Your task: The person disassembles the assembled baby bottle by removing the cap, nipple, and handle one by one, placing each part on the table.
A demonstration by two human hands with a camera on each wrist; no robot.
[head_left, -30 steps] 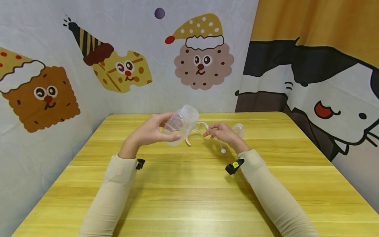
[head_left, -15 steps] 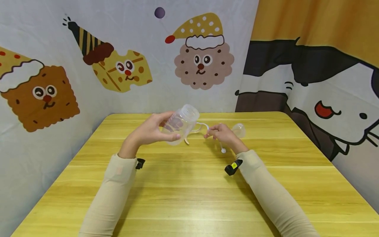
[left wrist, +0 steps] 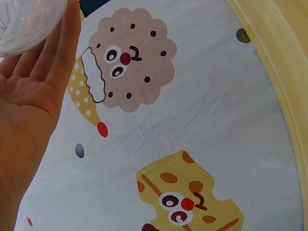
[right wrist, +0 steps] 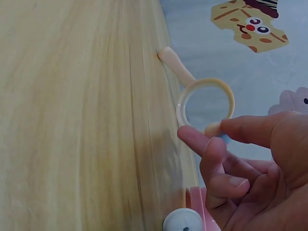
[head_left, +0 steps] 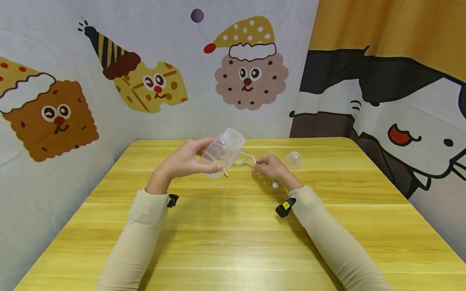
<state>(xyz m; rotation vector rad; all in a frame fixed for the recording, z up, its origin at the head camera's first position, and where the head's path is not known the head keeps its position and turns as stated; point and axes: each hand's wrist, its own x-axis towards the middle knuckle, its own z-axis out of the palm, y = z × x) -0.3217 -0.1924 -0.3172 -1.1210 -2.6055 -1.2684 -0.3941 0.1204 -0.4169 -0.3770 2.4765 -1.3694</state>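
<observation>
My left hand (head_left: 182, 159) grips a clear baby bottle (head_left: 222, 151) around its side, open mouth tilted up to the right. In the left wrist view, the bottle's clear base (left wrist: 29, 24) lies against the fingers. With thumb and finger, my right hand (head_left: 271, 167) pinches one arm of a pale two-handled bottle ring (right wrist: 230, 96). The ring's other handle (right wrist: 175, 65) points away from the hand. In the head view the bottle hides part of the ring, which is held just off the bottle's right side.
A clear dome cap (head_left: 293, 161) stands on the wooden table (head_left: 233, 242) just right of my right hand. Beneath that hand are a pink part (right wrist: 197, 202) and a small white round piece (head_left: 275, 185). A printed cloth (head_left: 153, 121) hangs behind the table.
My right hand has shifted slightly down and turned the handled ring, whose lower handle now sits more behind the bottle. More of the dome cap shows. My left hand and the bottle stay put.
</observation>
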